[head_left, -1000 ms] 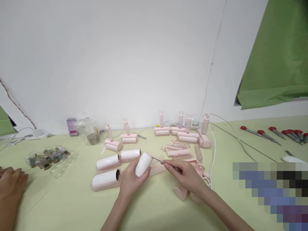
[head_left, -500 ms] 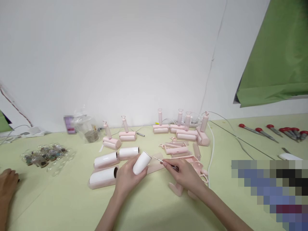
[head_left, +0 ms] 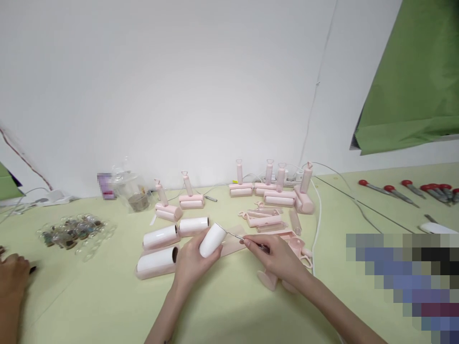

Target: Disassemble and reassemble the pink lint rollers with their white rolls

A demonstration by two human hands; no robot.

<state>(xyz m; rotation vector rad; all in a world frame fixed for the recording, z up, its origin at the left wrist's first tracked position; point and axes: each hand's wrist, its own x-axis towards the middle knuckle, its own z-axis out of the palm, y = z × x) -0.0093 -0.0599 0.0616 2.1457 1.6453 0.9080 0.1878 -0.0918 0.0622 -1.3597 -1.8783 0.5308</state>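
Note:
My left hand (head_left: 191,262) is closed around a white lint roller refill (head_left: 213,240), tilted with its upper end toward the right. In my right hand (head_left: 281,258) I grip a thin metal-tipped tool with a dark handle (head_left: 237,236); its exact kind is unclear. The tool's tip is at the upper right edge of the refill, and whether it touches is too small to tell. Left of my left hand lie several white rolls (head_left: 158,260) in pale pink covers. Pink lint roller parts (head_left: 265,220) lie beyond and partly under my right hand.
Pink lint rollers (head_left: 279,197) with upright handles stand along the wall. A clear plastic container (head_left: 134,193) and a pile of small trinkets (head_left: 73,231) are at left, near another person's hand (head_left: 14,274). Red-ended tools (head_left: 399,195) and a white cable (head_left: 317,224) lie at right.
The tool's tip has come closer to the end of the refill. The other person's hand at left has shifted slightly, showing more of a dark object. The view has moved a little.

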